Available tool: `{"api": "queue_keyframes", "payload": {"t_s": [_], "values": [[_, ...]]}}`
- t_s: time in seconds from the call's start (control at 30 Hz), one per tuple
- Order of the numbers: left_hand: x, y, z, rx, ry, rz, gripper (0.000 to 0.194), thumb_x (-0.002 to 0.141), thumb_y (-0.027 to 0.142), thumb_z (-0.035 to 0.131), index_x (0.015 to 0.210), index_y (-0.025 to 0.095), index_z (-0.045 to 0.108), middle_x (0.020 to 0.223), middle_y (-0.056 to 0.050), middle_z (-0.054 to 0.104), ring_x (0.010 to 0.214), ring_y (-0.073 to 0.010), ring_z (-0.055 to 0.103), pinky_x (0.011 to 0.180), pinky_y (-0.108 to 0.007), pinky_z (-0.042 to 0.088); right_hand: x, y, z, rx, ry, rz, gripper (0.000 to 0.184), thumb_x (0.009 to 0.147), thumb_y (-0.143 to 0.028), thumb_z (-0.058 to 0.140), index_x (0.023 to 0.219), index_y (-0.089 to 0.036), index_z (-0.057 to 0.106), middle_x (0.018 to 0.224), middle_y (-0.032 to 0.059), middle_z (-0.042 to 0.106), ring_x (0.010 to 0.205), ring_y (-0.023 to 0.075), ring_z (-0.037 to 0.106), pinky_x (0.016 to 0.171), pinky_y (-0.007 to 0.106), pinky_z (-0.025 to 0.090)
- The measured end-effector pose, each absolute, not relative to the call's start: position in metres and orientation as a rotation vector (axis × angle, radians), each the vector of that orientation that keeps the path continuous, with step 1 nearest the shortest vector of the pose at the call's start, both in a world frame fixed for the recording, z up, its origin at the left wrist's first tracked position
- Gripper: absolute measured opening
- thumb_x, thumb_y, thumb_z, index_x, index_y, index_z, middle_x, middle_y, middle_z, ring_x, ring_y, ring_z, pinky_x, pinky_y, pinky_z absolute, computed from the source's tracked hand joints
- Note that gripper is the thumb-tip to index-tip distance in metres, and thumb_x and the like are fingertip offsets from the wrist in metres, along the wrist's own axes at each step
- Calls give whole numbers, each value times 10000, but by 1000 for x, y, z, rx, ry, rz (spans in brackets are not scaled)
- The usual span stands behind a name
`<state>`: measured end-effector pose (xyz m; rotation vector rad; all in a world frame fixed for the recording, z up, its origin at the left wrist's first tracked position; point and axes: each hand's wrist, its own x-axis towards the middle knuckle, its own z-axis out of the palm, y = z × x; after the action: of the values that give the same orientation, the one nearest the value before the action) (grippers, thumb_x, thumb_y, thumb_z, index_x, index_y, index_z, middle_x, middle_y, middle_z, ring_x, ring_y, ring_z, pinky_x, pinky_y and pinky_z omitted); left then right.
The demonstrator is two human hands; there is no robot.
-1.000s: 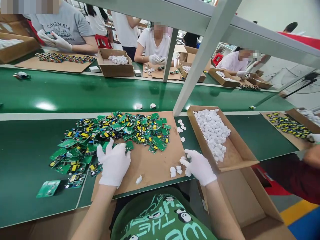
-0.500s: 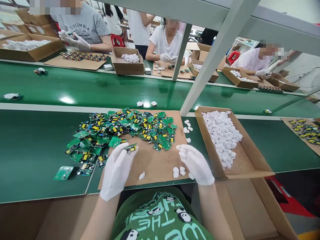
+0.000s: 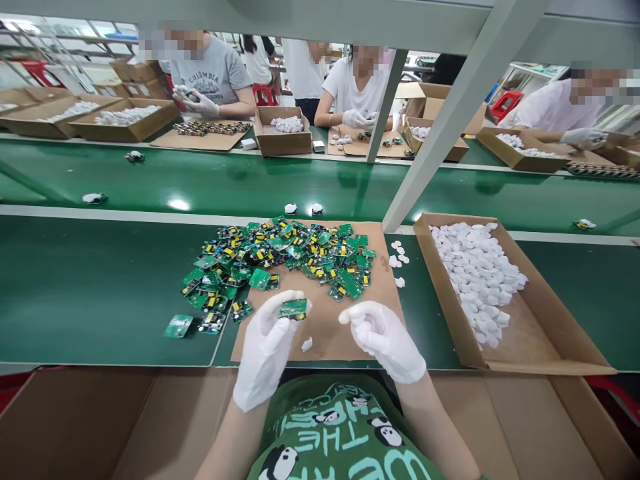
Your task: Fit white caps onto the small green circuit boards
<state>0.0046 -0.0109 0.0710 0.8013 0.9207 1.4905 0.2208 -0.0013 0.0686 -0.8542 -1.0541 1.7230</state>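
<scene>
My left hand (image 3: pixel 267 347), in a white glove, pinches a small green circuit board (image 3: pixel 293 308) by its edge above the cardboard sheet (image 3: pixel 320 340). My gloved right hand (image 3: pixel 383 337) is to the right of the board, apart from it. Its fingers are curled in and the index finger points toward the board; whatever they may hold is lost against the white glove. One small white piece (image 3: pixel 307 345) lies on the sheet between my hands. Behind them spreads a heap of circuit boards (image 3: pixel 280 250), several with yellow components.
A cardboard tray of white pieces (image 3: pixel 555 327) stands on the right, with several loose white pieces (image 3: pixel 399 253) beside it. Beyond runs a green conveyor belt (image 3: pixel 225 183) carrying a few parts. A slanted metal post (image 3: pixel 440 127) rises ahead. Gloved co-workers sit across.
The view has swung left, so things appear farther right. My left hand has turned the board to show its green face. My right hand has moved closer to it, fingers curling.
</scene>
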Motion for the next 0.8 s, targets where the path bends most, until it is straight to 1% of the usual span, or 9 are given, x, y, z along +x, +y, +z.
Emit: {"api": "queue_keyframes", "payload": {"t_s": [0.13, 0.23, 0.33, 0.4, 0.43, 0.5, 0.63, 0.73, 0.8], "values": [[13, -20, 72, 877, 858, 1422, 398, 860, 298, 743, 1250, 272, 666, 1279, -84, 680, 1175, -280, 656, 1056, -430, 506, 222, -7, 68, -921, -1122, 1581, 204, 774, -369, 825, 871, -205, 753, 867, 69, 767, 577, 105, 585, 482, 200, 446], [18, -23, 76, 875, 792, 1424, 501, 814, 309, 791, 1289, 276, 637, 1264, -101, 686, 1162, -316, 665, 1018, -458, 525, 222, -10, 72, -966, -1127, 1480, 171, 786, -344, 823, 810, -200, 734, 801, 64, 780, 568, 109, 622, 475, 182, 455], [27, -19, 78, 743, 771, 1414, 341, 816, 367, 787, 1122, 244, 702, 1096, -73, 723, 996, -282, 724, 924, -437, 569, 219, -11, 79, -974, -1100, 1429, 192, 819, -370, 795, 838, -199, 713, 679, 44, 757, 501, 99, 600, 438, 169, 432], [35, -15, 78, 603, 787, 1407, 204, 835, 372, 767, 953, 216, 709, 1046, -40, 715, 966, -239, 719, 928, -411, 564, 214, -11, 84, -950, -1089, 1423, 212, 833, -391, 780, 851, -197, 696, 629, 32, 740, 457, 91, 572, 424, 168, 421], [39, -14, 78, 543, 792, 1389, 188, 842, 374, 758, 891, 205, 693, 1035, -28, 709, 961, -216, 709, 936, -396, 556, 211, -12, 86, -933, -1096, 1445, 224, 833, -400, 776, 860, -195, 690, 614, 28, 733, 428, 84, 548, 414, 170, 412], [45, -12, 78, 483, 781, 1320, 223, 844, 383, 753, 816, 186, 651, 1006, -23, 702, 914, -179, 682, 918, -366, 548, 202, -12, 91, -917, -1130, 1522, 247, 818, -406, 783, 881, -188, 686, 605, 21, 725, 374, 66, 484, 384, 170, 373], [48, -13, 76, 545, 750, 1204, 279, 803, 343, 794, 729, 155, 602, 795, -16, 648, 748, -136, 598, 766, -281, 519, 185, -8, 93, -926, -1104, 1631, 290, 801, -432, 785, 862, -170, 678, 652, 20, 716, 332, 36, 391, 341, 178, 268], [44, -14, 73, 594, 741, 1190, 309, 774, 381, 820, 758, 142, 625, 744, -16, 619, 739, -140, 571, 718, -259, 490, 183, -5, 88, -888, -1000, 1646, 300, 836, -459, 754, 899, -179, 666, 694, 15, 710, 343, 37, 385, 356, 191, 263], [40, -14, 71, 604, 749, 1190, 319, 776, 394, 821, 791, 137, 632, 776, -27, 635, 759, -146, 590, 705, -253, 487, 187, -5, 87, -823, -997, 1658, 333, 849, -492, 742, 968, -188, 673, 678, 0, 689, 372, 50, 396, 388, 206, 310]]}}
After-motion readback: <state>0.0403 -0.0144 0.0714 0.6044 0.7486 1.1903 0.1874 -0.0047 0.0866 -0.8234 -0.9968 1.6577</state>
